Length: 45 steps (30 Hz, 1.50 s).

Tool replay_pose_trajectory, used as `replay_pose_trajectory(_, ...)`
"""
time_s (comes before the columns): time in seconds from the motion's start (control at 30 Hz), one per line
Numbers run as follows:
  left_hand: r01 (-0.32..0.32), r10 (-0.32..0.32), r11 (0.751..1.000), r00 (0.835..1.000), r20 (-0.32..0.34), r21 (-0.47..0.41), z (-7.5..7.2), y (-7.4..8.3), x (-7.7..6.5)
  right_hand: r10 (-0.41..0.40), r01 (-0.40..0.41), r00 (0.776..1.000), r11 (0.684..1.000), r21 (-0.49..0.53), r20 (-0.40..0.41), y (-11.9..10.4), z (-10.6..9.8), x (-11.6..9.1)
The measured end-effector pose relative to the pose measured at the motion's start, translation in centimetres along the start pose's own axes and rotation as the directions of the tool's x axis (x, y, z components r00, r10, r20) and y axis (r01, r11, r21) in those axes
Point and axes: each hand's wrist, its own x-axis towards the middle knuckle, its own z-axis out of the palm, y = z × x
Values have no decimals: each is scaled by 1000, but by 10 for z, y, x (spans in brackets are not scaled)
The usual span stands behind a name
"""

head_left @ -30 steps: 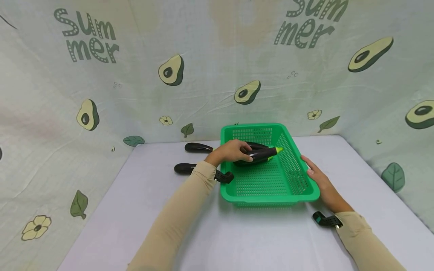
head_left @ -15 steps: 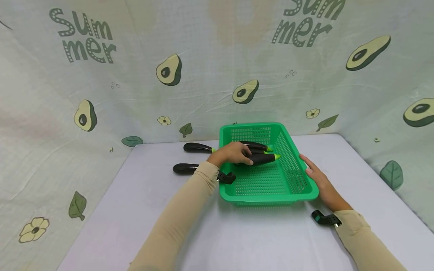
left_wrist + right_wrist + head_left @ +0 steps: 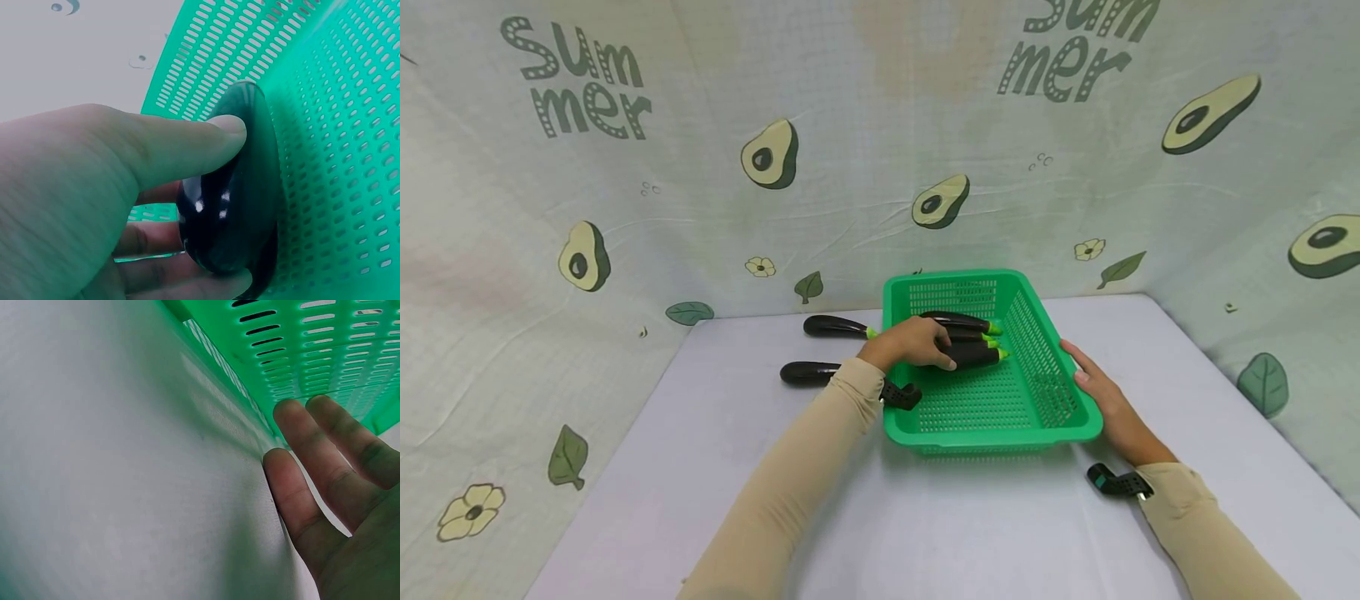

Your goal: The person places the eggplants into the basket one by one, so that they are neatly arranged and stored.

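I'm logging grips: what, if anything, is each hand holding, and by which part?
The left hand holds an eggplant around its body, clear of the green stem. The right hand only touches the side of the green basket, fingers straight.

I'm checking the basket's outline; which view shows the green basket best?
The head view: the green basket appears nearly whole. The left wrist view shows only slotted parts beside an eggplant; the right wrist view, part of its outside by the right hand.

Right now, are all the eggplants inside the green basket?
No, two eggplants lie on the table outside the green basket.
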Motion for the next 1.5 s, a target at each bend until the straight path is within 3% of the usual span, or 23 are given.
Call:
replay_pose_trajectory(0.3, 20, -20, 998, 1000, -3, 55, 3, 1, 1, -11, 11, 1000, 1000, -7, 2, 4, 0, 1)
replay_pose_trajectory(0.6, 24, -25, 999, 999, 25, 45, 4, 6, -2, 4, -4, 1000, 1000, 9, 7, 2, 1, 1)
replay_pose_trajectory(1.0, 30, -31, 993, 1000, 5, 115, 6, 6, 1, 0, 0, 1000, 1000, 5, 8, -3, 1, 0)
replay_pose_trajectory(1.5, 33, -30, 991, 999, -26, 130, 8, 5, 2, -1, 1, 1000, 1000, 6, 7, 0, 1, 0)
